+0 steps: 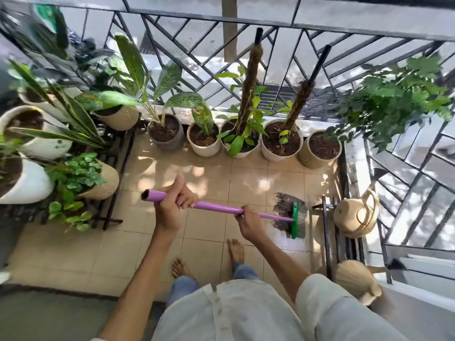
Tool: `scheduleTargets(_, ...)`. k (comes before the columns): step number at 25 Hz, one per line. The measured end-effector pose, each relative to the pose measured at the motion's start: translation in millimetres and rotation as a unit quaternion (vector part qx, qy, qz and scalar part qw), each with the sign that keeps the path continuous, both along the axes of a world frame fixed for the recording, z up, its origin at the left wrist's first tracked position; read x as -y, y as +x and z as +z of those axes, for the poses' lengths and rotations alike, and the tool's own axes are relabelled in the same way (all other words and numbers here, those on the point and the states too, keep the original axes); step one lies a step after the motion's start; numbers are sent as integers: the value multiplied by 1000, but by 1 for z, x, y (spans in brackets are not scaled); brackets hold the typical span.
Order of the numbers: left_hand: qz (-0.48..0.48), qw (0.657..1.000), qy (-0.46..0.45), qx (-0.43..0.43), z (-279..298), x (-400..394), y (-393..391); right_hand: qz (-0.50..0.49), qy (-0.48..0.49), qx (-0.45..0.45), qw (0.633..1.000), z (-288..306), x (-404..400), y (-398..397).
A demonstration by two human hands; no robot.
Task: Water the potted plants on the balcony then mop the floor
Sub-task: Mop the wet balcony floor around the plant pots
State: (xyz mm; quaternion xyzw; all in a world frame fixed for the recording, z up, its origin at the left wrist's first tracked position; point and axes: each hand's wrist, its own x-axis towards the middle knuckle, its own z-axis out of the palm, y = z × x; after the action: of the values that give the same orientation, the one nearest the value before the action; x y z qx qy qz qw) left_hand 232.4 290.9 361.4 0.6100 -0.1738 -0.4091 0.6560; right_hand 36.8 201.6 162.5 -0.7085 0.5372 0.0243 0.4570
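From the head view, my left hand (170, 205) wraps the purple mop (216, 207) near its top end and my right hand (248, 221) clasps it lower down; its stringy head rests on the wet floor (209, 242). The pole looks stiff and light, the soaked strands limp and draggy, so I'd judge this two-handed hold suits it.

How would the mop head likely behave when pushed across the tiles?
The mop head looks floppy: its grey strands splay unevenly from the green clamp. Probably drags damp, since nearby floor tiles shine. The purple handle appears rigid.
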Motion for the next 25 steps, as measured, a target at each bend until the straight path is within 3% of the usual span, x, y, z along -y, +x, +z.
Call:
scheduleTargets(7,194,977,-43,84,107,-109,125,84,-17,143,986,58,-122,203)
scheduleTargets(10,189,970,-50,145,137,-160,162,127,-6,147,981,78,-169,285)
scheduleTargets(14,131,966,-44,219,156,-183,193,189,-61,141,970,95,-206,355)
scheduleTargets(20,81,969,-24,234,151,-185,220,241,-138,120,953,92,-193,346)
scheduleTargets(25,40,988,-4,150,98,-147,169,242,-119,60,961,54,-148,239)
